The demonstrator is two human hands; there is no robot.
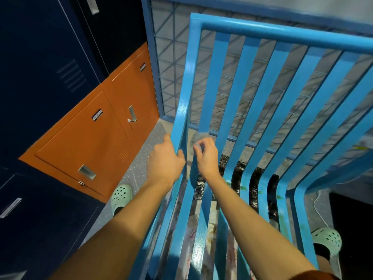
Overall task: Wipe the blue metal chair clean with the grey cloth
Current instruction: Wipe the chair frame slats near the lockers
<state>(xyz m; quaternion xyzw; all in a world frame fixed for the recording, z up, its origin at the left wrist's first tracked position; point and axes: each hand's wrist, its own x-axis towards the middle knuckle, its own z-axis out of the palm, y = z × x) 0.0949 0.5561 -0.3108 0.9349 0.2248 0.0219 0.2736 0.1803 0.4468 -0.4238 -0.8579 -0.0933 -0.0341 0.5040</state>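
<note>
We steady the blue metal chair with our left hand curled round its left upright while our right hand pinches the bunched grey cloth against the adjacent back slat, apparently mid-wipe; the next move, we judge, calls for strokes along the other slats.

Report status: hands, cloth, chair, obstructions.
Left hand grips blue chair by left side rail. Right hand pinches grey cloth at a lower back slat. Nothing between cloth and slats; green smears at seat bend.

a locker room: navy lockers beside orange lockers.
</note>
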